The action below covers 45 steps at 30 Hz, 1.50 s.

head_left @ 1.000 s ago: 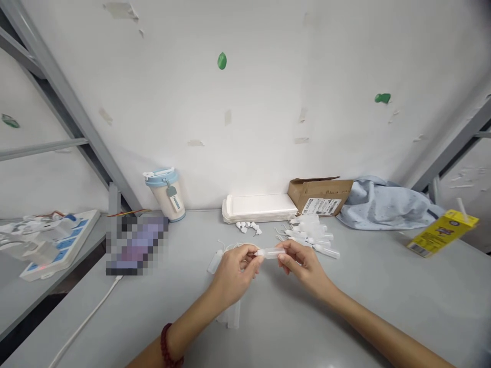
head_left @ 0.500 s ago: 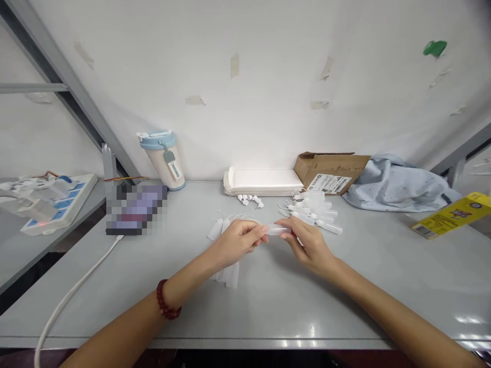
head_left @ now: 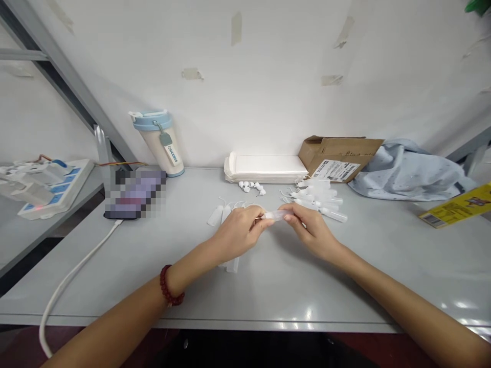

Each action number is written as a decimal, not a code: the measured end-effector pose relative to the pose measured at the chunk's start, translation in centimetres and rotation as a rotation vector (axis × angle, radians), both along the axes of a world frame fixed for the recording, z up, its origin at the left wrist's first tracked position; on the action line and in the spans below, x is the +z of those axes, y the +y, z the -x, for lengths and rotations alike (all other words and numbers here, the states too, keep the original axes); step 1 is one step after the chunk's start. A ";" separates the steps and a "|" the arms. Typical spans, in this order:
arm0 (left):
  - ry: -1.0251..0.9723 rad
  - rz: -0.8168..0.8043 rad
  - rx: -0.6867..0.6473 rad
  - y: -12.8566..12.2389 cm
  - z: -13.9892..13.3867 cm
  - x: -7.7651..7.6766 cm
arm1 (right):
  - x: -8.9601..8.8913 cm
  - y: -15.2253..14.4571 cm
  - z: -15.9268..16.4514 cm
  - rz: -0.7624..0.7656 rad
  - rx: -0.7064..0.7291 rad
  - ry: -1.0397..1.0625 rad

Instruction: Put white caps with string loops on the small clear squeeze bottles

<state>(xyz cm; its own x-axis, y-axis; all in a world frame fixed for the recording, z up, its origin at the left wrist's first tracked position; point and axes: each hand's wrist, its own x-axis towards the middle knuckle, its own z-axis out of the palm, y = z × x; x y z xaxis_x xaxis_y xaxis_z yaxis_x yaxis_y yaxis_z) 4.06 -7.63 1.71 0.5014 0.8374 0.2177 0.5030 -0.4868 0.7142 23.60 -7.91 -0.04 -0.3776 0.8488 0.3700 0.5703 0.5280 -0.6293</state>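
Note:
A small translucent plastic tube (head_left: pixel 276 215) lies level between my hands, just above the grey table. My left hand (head_left: pixel 240 230) pinches its left end, where a bit of white cord shows by the fingers. Thumb and fingers of my right hand (head_left: pixel 309 225) close on the right end. Behind and under my left hand lie several similar tubes (head_left: pixel 215 215) with thin white cords, partly hidden by it. A pile of capped tubes (head_left: pixel 320 197) rests just beyond my right hand. Several small white caps (head_left: pixel 251 186) sit farther back.
White flat boxes or trays (head_left: pixel 268 167) are stacked against the wall, beside an open cardboard box (head_left: pixel 341 158) and a pale blue cloth (head_left: pixel 412 171). A yellow box (head_left: pixel 458 204) stands right. Left are a tumbler (head_left: pixel 161 145), a charging phone (head_left: pixel 134 197) and a power strip (head_left: pixel 57 191).
The camera has tipped downward, so the scene sits higher. My left hand has turned, its back now more upward, with its fingers at the tube's left end. Both hands still hold the tube.

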 end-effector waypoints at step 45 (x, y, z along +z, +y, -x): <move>-0.047 -0.191 0.087 -0.4 -0.2 -0.6 | 0.9 -1.2 0.5 0.341 -0.011 0.309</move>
